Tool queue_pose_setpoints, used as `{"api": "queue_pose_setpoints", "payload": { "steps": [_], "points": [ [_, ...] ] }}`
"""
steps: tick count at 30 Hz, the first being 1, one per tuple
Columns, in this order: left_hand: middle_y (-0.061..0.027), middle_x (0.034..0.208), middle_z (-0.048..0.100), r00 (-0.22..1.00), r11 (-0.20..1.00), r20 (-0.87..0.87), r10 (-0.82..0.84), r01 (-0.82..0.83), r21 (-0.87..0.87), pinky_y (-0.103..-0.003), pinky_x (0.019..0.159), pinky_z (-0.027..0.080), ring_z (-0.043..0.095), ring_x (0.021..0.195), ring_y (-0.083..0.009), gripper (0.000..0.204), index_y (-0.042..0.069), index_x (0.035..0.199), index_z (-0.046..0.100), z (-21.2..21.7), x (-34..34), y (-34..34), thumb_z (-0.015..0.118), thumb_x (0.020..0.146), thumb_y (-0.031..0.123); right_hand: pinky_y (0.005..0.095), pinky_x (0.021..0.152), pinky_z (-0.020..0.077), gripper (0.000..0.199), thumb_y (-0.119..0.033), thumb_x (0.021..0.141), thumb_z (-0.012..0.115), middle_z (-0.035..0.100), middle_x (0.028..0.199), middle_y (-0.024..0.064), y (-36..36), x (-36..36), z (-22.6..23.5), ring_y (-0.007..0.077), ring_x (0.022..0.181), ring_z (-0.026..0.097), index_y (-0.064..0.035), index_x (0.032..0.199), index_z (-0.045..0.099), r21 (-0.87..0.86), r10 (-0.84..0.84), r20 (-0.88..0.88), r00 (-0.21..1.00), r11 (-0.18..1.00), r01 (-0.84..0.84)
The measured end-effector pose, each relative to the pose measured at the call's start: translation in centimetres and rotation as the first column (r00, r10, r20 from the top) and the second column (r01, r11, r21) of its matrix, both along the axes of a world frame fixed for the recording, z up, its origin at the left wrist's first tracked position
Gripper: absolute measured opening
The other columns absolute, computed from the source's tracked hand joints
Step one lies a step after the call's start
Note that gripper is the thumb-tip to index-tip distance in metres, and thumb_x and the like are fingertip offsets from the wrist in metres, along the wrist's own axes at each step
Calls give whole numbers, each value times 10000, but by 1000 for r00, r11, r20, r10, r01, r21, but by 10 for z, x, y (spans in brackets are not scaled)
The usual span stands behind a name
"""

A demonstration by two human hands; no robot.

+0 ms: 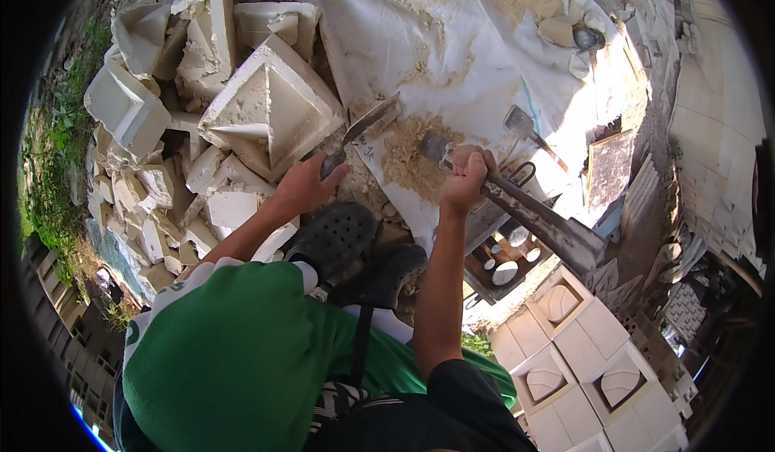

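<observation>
My left hand [305, 184] is closed round the dark handle of a trowel-like hand tool [370, 121]. Its narrow, pale-dusted blade points up and right, over the edge of the white sheet. In a fist, my right hand [468, 179] grips a long, worn wooden-handled tool [533, 214]. That handle runs down to the right, and a flat grey metal head [436, 147] sticks out at its upper left, above a patch of pale crumbs [404, 157]. Left of my left hand lies a large hollow off-white block [270, 109] with a divided recess.
Broken off-white blocks [153, 186] are heaped at the left. A dusty white sheet [452, 48] spreads ahead, with a small spade-like tool [525, 123] on it. A box of small items [504, 270] sits at the right, near stacked pale moulded blocks [565, 355]. My dark clogs [335, 242] are below my hands.
</observation>
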State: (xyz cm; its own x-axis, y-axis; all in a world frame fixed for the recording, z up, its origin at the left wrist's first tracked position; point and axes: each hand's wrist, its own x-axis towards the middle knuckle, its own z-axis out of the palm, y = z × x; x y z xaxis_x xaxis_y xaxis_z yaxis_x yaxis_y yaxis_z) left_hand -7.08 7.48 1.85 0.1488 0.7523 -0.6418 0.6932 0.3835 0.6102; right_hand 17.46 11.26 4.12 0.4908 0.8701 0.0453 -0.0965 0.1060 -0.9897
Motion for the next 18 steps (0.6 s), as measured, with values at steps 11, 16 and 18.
{"api": "queue_pose_setpoints", "payload": {
  "steps": [11, 16, 18],
  "points": [
    [-235, 740, 626, 1000, 998, 12, -2, 1, 64, -453, 669, 468, 626, 709, -397, 497, -34, 1005, 568, -6, -4, -8, 562, 892, 450, 261, 444, 242, 227, -82, 775, 439, 318, 500, -8, 4, 9, 26, 86, 458, 275, -83, 577, 330, 3, 24, -41, 999, 1000, -24],
    [-246, 729, 622, 999, 998, -43, -30, 33, 57, -457, 667, 469, 629, 716, -405, 537, -51, 1022, 548, -5, -1, -5, 580, 876, 464, 264, 443, 245, 231, -67, 763, 431, 308, 487, -4, -5, -1, -2, 94, 454, 282, -104, 578, 297, 138, 36, 54, 998, 989, -44],
    [-248, 733, 622, 999, 998, -34, -19, 21, 53, -461, 670, 468, 628, 717, -409, 532, -50, 1025, 547, -4, -1, -9, 582, 876, 459, 263, 456, 256, 242, -72, 784, 448, 341, 513, -2, -10, 0, -33, 91, 485, 308, -96, 591, 305, 6, -28, 154, 988, 1000, 28]
  ]
}}
